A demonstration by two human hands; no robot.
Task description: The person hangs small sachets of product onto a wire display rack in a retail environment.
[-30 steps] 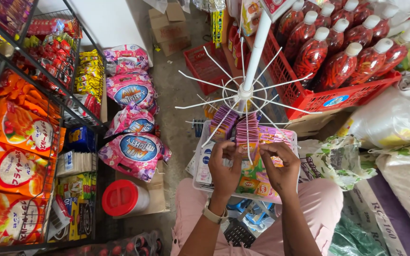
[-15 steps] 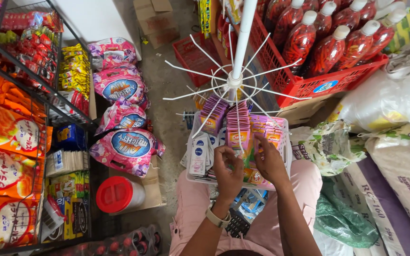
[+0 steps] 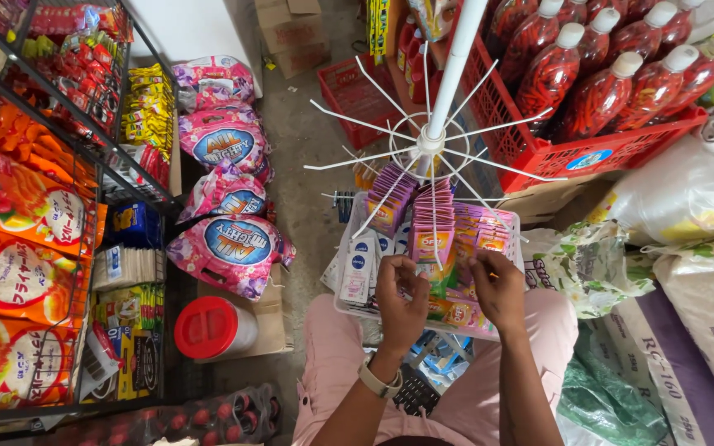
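Dropped since a second ago: left hand (image 3: pixel 402 293) and right hand (image 3: pixel 499 287), then raised to a prong tip, now down over the white basket (image 3: pixel 342 304) on the lap, at 6 o'clock from the white spoked rack (image 3: pixel 431 142). Hung on a prong at 6 o'clock of the hub, free of both hands: the pink-and-orange sachet strip (image 3: pixel 433 227), its lower end between the two wrists. Curled in, fingers drawn together, that left hand, at 9 o'clock of the strip's tail; cannot tell whether anything sits in it. Bunched down onto the pink sachets (image 3: pixel 489 235) in the basket, the right hand's fingertips, grip hidden under the knuckles, so cannot tell that either. Purple sachets (image 3: pixel 390 196) hanging at 7 o'clock of the hub, just beside the strip. Bare prongs fanning from 8 round to 4 o'clock, tips reaching close over the hands. Tight at 3 o'clock: red crate of bottles (image 3: pixel 613 161) and stacked sacks (image 3: pixel 704 322) against the knee. At 9 o'clock, pink bags (image 3: pixel 237 248) and a red-lidded tub (image 3: pixel 208 328), with a strip of bare concrete floor (image 3: pixel 307 149) running toward 12 o'clock.
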